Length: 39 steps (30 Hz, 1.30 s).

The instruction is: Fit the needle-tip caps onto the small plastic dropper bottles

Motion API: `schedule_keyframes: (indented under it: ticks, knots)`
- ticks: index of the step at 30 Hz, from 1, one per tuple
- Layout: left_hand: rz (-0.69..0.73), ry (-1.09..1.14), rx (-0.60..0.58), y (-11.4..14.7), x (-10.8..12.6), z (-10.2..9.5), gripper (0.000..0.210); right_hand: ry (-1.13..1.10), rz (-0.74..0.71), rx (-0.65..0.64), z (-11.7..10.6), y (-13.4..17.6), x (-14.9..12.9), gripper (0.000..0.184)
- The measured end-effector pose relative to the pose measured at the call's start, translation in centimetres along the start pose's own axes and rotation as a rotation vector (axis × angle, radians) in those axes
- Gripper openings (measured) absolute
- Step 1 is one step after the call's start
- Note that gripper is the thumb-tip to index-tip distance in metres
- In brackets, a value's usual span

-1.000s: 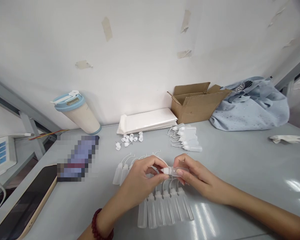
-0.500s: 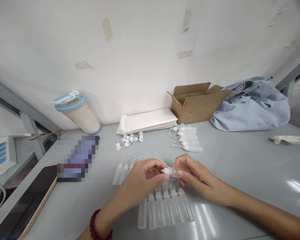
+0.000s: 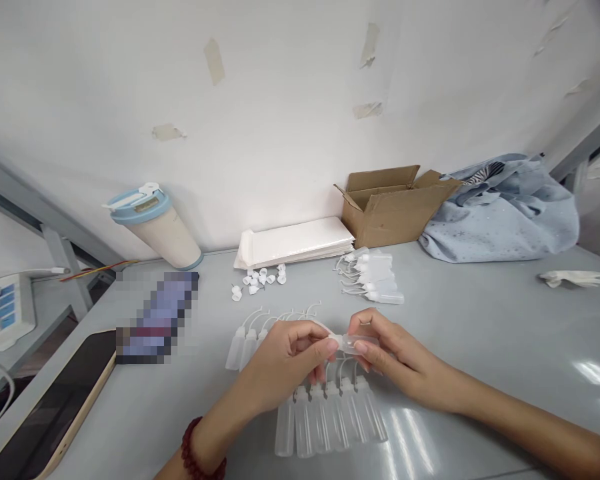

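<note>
Between my two hands lies a small translucent squeeze bottle, held sideways with its white top to the left. My right hand is closed around its body, thumb in front. The thumb and fingers of my left hand pinch the white nozzle end. Right below, a row of similar bottles lies side by side, their thin cap straps pointing up. More bottles lie to the left, partly hidden behind my left hand. Farther back rests another small group of bottles.
Loose white caps lie before a stack of white padded envelopes. Behind stand an open cardboard box, a blue cloth bag and a tumbler. A phone lies at left; a crumpled tissue at right.
My left fingers have slid slightly right and closed over the bottle's nozzle tip, which showed bare before. My right hand keeps its hold in the same place.
</note>
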<state>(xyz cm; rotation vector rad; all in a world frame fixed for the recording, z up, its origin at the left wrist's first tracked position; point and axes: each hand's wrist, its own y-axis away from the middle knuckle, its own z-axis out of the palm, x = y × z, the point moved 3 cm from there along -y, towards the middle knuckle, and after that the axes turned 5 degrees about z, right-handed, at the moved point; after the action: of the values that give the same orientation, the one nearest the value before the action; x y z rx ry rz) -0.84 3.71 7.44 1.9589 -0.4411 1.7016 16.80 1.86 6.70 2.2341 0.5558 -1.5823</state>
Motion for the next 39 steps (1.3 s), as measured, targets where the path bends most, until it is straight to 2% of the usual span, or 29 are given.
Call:
schedule_keyframes:
  ticks: [2, 7, 11, 17, 20, 22, 26, 29, 34, 39]
  knots:
    - [0.038, 0.018, 0.013, 0.1, 0.0, -0.1, 0.018, -0.015, 0.013, -0.002, 0.0, 0.0, 0.1, 0.014]
    - [-0.008, -0.004, -0.007, 0.0, -0.3, 0.0, 0.025, 0.005, 0.022, -0.001, 0.1, 0.2, 0.0, 0.014]
    - [0.006, -0.010, -0.002, 0.0, -0.1, 0.2, 0.029, 0.032, 0.007, -0.004, 0.1, 0.1, -0.2, 0.012]
    - [-0.023, -0.057, 0.088, 0.0, -0.2, 0.2, 0.040, 0.266, -0.086, 0.129, -0.3, -0.2, 0.0, 0.015]
    - [-0.009, -0.128, 0.100, 0.0, -0.2, 0.2, 0.040, 0.312, -0.071, 0.124, -0.3, -0.1, 0.1, 0.017]
    - [0.056, -0.242, 0.108, 0.0, 0.1, 0.4, 0.038, 0.277, -0.043, 0.108, -0.3, 0.0, 0.1, 0.018]
    - [0.309, -0.548, 0.153, 0.1, 0.6, 0.7, 0.034, 0.102, 0.038, 0.087, -0.3, -0.2, 0.2, 0.021]
    - [0.379, -0.612, 0.184, 0.3, 0.6, 0.9, 0.029, 0.039, 0.073, 0.077, -0.4, -0.3, 0.3, 0.021]
    - [0.260, -0.478, 0.210, 0.5, 0.6, 0.7, 0.020, 0.257, -0.070, 0.152, -0.5, -0.2, -0.1, 0.015]
    - [0.070, -0.274, 0.095, 0.4, 0.2, 0.6, 0.040, 0.423, -0.243, 0.239, -0.4, -0.1, 0.0, 0.015]
